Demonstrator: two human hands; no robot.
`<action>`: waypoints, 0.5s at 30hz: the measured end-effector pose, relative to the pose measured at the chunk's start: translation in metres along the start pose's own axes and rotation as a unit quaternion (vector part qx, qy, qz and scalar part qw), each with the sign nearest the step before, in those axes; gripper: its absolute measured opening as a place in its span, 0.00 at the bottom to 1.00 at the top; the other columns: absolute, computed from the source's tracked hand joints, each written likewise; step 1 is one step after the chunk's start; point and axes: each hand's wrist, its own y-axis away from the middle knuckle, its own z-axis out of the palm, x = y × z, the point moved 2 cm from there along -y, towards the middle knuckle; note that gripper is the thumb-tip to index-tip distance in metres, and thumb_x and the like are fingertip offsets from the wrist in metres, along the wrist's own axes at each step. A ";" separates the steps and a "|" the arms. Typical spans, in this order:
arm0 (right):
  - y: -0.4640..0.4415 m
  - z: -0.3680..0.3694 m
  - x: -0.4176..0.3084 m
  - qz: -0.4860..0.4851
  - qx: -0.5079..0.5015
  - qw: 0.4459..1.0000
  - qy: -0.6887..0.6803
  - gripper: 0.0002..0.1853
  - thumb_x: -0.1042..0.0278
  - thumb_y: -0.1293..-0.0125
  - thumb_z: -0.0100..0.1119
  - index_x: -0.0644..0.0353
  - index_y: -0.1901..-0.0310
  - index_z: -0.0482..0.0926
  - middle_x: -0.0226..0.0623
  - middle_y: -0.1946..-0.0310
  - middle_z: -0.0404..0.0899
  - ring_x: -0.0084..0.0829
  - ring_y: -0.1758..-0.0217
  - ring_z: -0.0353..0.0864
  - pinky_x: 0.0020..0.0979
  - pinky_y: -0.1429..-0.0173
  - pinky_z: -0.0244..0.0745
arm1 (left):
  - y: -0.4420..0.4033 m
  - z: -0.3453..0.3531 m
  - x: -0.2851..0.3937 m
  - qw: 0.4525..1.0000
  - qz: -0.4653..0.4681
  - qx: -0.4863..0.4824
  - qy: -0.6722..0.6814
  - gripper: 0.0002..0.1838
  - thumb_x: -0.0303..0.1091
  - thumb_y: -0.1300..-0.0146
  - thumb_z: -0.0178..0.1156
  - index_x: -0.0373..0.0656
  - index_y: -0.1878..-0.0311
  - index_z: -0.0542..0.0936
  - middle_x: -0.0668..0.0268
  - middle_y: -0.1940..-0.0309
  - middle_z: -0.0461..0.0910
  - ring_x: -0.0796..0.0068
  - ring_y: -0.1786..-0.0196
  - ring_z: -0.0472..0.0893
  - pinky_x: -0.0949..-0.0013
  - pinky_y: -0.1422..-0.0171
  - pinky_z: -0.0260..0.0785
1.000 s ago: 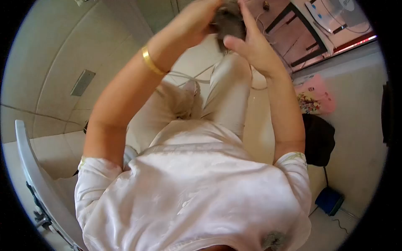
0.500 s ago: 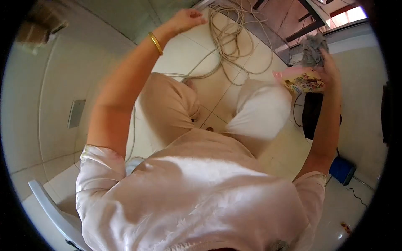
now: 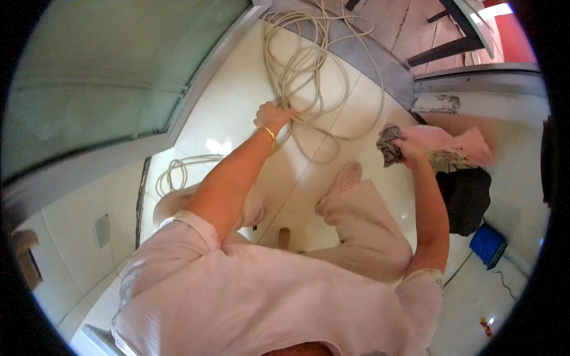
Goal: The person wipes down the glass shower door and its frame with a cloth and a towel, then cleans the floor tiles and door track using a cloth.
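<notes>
A long beige hose (image 3: 320, 65), or a thick cable of that look, lies in loose loops on the tiled floor ahead. My left hand (image 3: 273, 115), with a gold bangle at the wrist, is closed on its near strands. Bunched in my right hand (image 3: 411, 153) is a grey cloth (image 3: 390, 145). A pink printed plastic packet (image 3: 469, 145) spreads out behind that hand and seems held with the cloth, though the fingers' grip on it is partly hidden.
A framed glass panel (image 3: 119, 77) stands at the left. Along the right wall are a black bag-like item (image 3: 466, 199) and a blue spool-like object (image 3: 488, 244). Dark table legs (image 3: 445, 50) show beyond the sill. More hose (image 3: 178, 172) lies by my left knee.
My left hand has come down onto the hose and closed on it. My right hand, with cloth and packet, has moved lower and inward. The view has shifted, showing more glass panel.
</notes>
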 end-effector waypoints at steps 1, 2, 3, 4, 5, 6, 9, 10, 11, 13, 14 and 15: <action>-0.015 -0.005 0.009 0.027 0.043 0.998 -0.031 0.16 0.74 0.39 0.51 0.59 0.48 0.71 0.37 0.61 0.79 0.32 0.62 0.80 0.37 0.63 0.78 | -0.013 0.005 0.004 1.000 -0.016 0.004 0.003 0.40 0.61 0.60 0.66 0.38 0.50 0.74 0.57 0.51 0.76 0.58 0.47 0.76 0.53 0.46 0.68; -0.040 -0.010 0.027 0.055 0.084 0.993 -0.060 0.16 0.76 0.39 0.50 0.60 0.49 0.71 0.38 0.62 0.79 0.34 0.64 0.81 0.38 0.64 0.79 | -0.027 0.010 0.008 0.999 -0.034 0.006 0.005 0.40 0.60 0.60 0.66 0.38 0.49 0.73 0.57 0.52 0.76 0.58 0.47 0.76 0.53 0.46 0.68; -0.060 -0.016 0.043 0.082 0.126 0.985 -0.089 0.15 0.79 0.40 0.49 0.62 0.50 0.71 0.39 0.63 0.78 0.36 0.65 0.81 0.38 0.65 0.80 | -0.038 0.016 0.012 0.999 -0.052 0.009 0.009 0.41 0.59 0.60 0.67 0.38 0.48 0.72 0.57 0.52 0.76 0.58 0.48 0.76 0.53 0.46 0.68; -0.075 -0.021 0.052 0.054 0.060 0.992 -0.101 0.13 0.70 0.39 0.52 0.62 0.53 0.72 0.36 0.65 0.80 0.33 0.62 0.81 0.41 0.63 0.80 | -0.046 0.021 0.017 0.998 -0.054 0.021 0.012 0.40 0.58 0.60 0.67 0.38 0.49 0.71 0.56 0.52 0.76 0.58 0.48 0.76 0.53 0.46 0.68; -0.096 -0.027 0.070 0.078 0.079 0.984 -0.138 0.12 0.71 0.39 0.52 0.61 0.53 0.72 0.36 0.65 0.80 0.34 0.62 0.81 0.42 0.63 0.80 | -0.052 0.026 0.022 0.998 -0.057 0.033 0.015 0.39 0.56 0.61 0.68 0.38 0.49 0.70 0.56 0.53 0.77 0.58 0.48 0.76 0.54 0.46 0.68; -0.118 -0.033 0.089 0.100 0.099 0.975 -0.174 0.12 0.72 0.39 0.52 0.60 0.53 0.72 0.36 0.65 0.80 0.35 0.62 0.81 0.42 0.63 0.80 | -0.058 0.030 0.026 0.997 -0.059 0.046 0.019 0.39 0.55 0.61 0.68 0.38 0.50 0.69 0.55 0.54 0.77 0.58 0.48 0.77 0.54 0.46 0.68; -0.150 -0.029 0.102 0.110 0.138 0.946 -0.270 0.12 0.73 0.38 0.50 0.59 0.52 0.71 0.39 0.62 0.79 0.38 0.61 0.80 0.44 0.60 0.80 | -0.069 0.038 0.024 0.997 -0.036 0.034 0.053 0.34 0.46 0.60 0.68 0.35 0.53 0.68 0.49 0.57 0.77 0.52 0.52 0.78 0.55 0.47 0.69; -0.134 -0.005 0.079 0.065 0.166 0.928 -0.328 0.11 0.73 0.38 0.49 0.59 0.53 0.71 0.39 0.62 0.79 0.38 0.61 0.80 0.44 0.60 0.80 | -0.075 0.040 0.023 0.996 -0.029 0.038 0.081 0.33 0.44 0.59 0.67 0.33 0.53 0.67 0.48 0.58 0.77 0.50 0.53 0.78 0.55 0.48 0.69; -0.125 0.008 0.067 0.021 0.195 0.902 -0.384 0.11 0.73 0.37 0.49 0.59 0.53 0.71 0.40 0.61 0.78 0.39 0.61 0.80 0.45 0.59 0.80 | -0.078 0.044 0.020 0.993 -0.023 0.041 0.108 0.32 0.41 0.59 0.66 0.32 0.54 0.66 0.46 0.59 0.77 0.48 0.54 0.78 0.56 0.48 0.70; -0.164 0.009 0.087 0.074 0.143 0.915 -0.370 0.11 0.71 0.36 0.48 0.61 0.53 0.70 0.42 0.59 0.77 0.39 0.60 0.80 0.45 0.58 0.79 | -0.087 0.045 0.016 0.988 -0.012 0.051 0.143 0.29 0.37 0.58 0.64 0.30 0.55 0.65 0.42 0.60 0.76 0.45 0.55 0.77 0.56 0.48 0.70; -0.167 0.012 0.087 0.076 0.134 0.918 -0.365 0.12 0.71 0.36 0.48 0.61 0.52 0.71 0.41 0.58 0.77 0.39 0.60 0.80 0.44 0.57 0.79 | -0.093 0.045 0.015 0.987 -0.006 0.056 0.150 0.28 0.35 0.58 0.63 0.29 0.56 0.65 0.41 0.59 0.76 0.43 0.55 0.77 0.57 0.48 0.70; -0.167 0.017 0.087 0.079 0.128 0.921 -0.360 0.12 0.71 0.36 0.48 0.61 0.52 0.71 0.41 0.58 0.77 0.38 0.60 0.80 0.44 0.57 0.79 | -0.098 0.046 0.014 0.985 0.000 0.060 0.159 0.27 0.33 0.58 0.62 0.28 0.56 0.64 0.39 0.59 0.75 0.42 0.55 0.76 0.57 0.48 0.71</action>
